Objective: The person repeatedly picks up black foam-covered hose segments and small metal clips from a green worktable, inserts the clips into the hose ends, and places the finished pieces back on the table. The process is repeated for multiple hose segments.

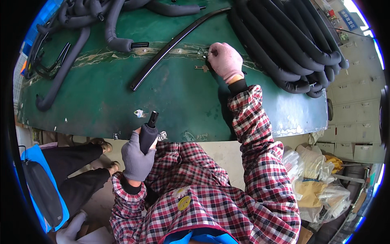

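Observation:
My left hand (pixel 139 156), in a grey glove with bare fingertips, is wrapped round a foam-covered tube (pixel 148 138) at the table's near edge. The tube's bare black end (pixel 153 118) sticks up out of the foam and shows a small hole. Farther off to the right, my right hand (pixel 226 61), in a pink glove, is closed over the green table (pixel 183 97). Its curled fingers hide whatever they may hold. Small metal pieces (pixel 200 68) lie beside it. Left of that hand, a bare curved black tube (pixel 178 38) lies slantwise across the table.
A stack of bent foam-covered tubes (pixel 284 49) fills the table's right end. More foam-covered tubes (pixel 67 65) are heaped at the far left. A person's legs (pixel 73 162) show at the left, beside a blue and black bag (pixel 42 191). Plastic bags (pixel 313 187) are piled at the lower right.

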Available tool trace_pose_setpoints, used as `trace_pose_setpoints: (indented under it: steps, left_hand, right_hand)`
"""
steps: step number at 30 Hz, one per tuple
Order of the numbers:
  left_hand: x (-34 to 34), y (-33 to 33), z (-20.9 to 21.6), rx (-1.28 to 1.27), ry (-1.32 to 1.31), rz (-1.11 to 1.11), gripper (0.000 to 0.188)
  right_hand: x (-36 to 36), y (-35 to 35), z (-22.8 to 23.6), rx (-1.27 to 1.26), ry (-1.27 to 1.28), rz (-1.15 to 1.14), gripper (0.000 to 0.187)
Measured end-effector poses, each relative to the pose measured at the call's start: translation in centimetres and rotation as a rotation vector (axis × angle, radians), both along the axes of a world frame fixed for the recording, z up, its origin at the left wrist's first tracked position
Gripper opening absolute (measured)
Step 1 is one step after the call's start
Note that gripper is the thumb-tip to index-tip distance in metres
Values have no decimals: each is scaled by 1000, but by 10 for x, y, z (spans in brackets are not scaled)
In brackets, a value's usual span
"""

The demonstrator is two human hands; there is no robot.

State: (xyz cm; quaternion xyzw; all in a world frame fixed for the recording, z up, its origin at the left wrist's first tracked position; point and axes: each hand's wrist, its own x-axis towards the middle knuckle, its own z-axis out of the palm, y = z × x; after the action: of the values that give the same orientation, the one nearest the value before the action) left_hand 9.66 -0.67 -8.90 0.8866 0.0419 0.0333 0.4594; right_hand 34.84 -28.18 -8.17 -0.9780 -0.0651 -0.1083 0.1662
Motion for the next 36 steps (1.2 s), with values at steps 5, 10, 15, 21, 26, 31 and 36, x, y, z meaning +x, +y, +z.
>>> trace_pose_setpoints:
  steps: [5, 10, 15, 21, 26, 31, 36]
  left_hand:
    - [-17, 7, 15, -94, 61, 144, 43]
    - [-34, 14, 25, -104, -55, 167, 33]
    - [-37, 10, 31, -253, -155, 227, 32]
    - [-39, 13, 19, -293, -103, 208, 34]
    - [-35, 16, 9, -393, -59, 243, 33]
    - [-37, 14, 1, -342, -40, 225, 36]
    - [-39, 16, 5, -235, -51, 203, 38]
  right_hand:
    - [-24, -13, 10, 365, 13, 167, 8]
    - [-118, 28, 21, 1356, 880, 589, 21]
    - [-190, 101, -20, 1561, 1107, 660, 18]
    - [-193, 130, -44, 1575, 1185, 649, 18]
    - [-204, 134, -58, 1723, 1276, 548, 20]
    - [-225, 145, -77, 2082, 1468, 327, 23]
    - [-238, 150, -73, 2148, 1379, 289, 23]
